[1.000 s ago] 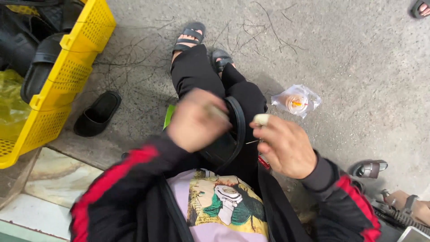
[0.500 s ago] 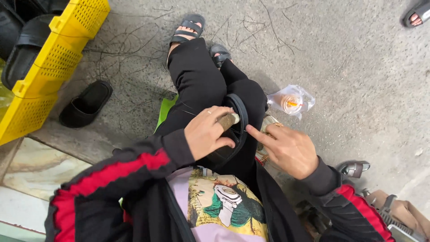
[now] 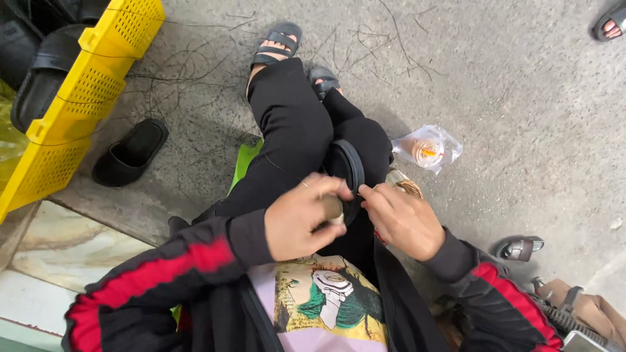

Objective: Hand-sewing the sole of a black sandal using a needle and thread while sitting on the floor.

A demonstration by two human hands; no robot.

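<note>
I sit low over a concrete floor with my knees up in black trousers. A black sandal rests between my thighs. My left hand is closed around a small pale tool whose tip touches the sandal's edge. My right hand lies just to the right, fingers bent and pinching at the sandal's rim; I cannot make out a thread or needle in it. Both sleeves are black with red stripes.
A yellow plastic crate with black sandals stands at the left; a loose black slipper lies beside it. A clear bag with an orange-and-white roll lies to the right. Thin threads litter the floor. Another person's foot shows top right.
My hands have dropped from in front of my chest down onto the sandal and drawn together. The view has shifted slightly right.
</note>
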